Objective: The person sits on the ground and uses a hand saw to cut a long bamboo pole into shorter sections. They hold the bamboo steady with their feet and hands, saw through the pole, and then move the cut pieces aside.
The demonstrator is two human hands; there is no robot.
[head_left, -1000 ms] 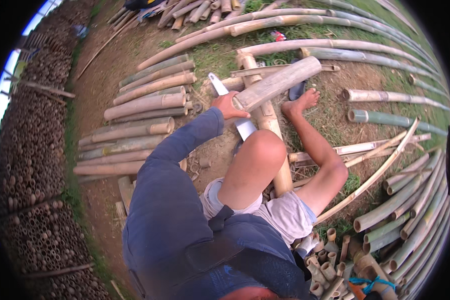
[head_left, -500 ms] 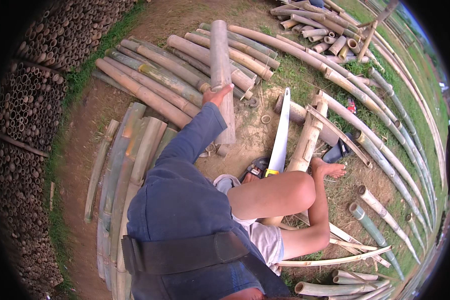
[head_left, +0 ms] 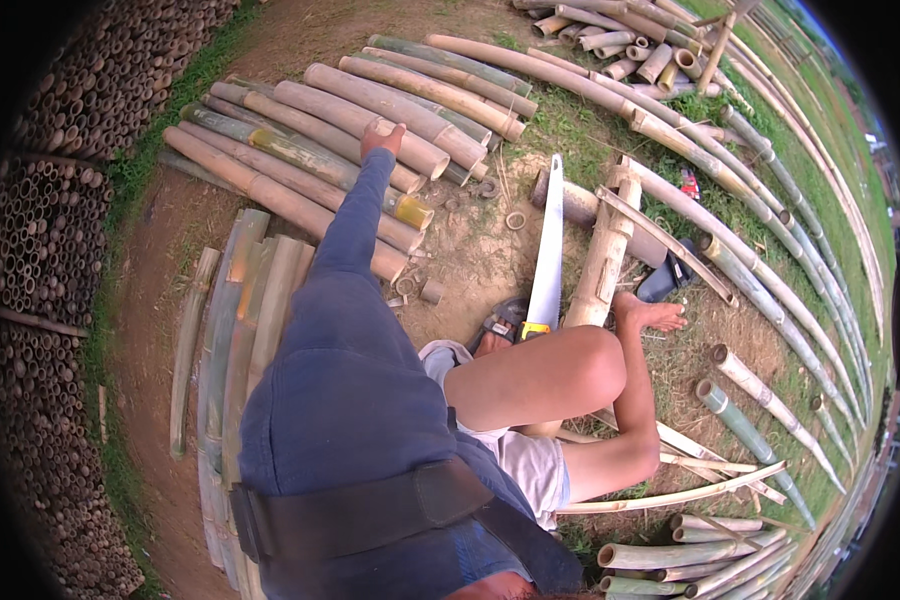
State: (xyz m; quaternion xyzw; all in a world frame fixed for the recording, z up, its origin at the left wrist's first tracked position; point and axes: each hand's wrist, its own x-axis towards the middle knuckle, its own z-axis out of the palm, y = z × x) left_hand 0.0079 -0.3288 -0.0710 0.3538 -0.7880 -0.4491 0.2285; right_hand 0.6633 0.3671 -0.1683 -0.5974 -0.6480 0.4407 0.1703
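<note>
My left arm, in a dark blue sleeve, stretches up and left over a row of cut bamboo. At its end my left hand (head_left: 382, 137) lies over a thick, pale bamboo section (head_left: 320, 113), fingers curled onto its upper side. That section rests flat among the others in the row, such as a green and yellow bamboo piece (head_left: 315, 160). My right hand is out of sight. A handsaw (head_left: 545, 250) with a yellow-marked handle stands blade up beside my bent leg, near a sandaled foot.
A thick bamboo post (head_left: 608, 255) leans beyond my knee, across a darker bamboo length (head_left: 575, 203). Long bamboo poles (head_left: 750, 205) curve along the right. Stacked bamboo (head_left: 50, 220) forms a wall at far left. Small cut rings (head_left: 515, 220) and a dark slipper (head_left: 660, 280) lie on the dirt.
The bamboo section my left hand held over the row has moved left and now lies in it. The hand has moved up and left with it; the whole view has shifted slightly.
</note>
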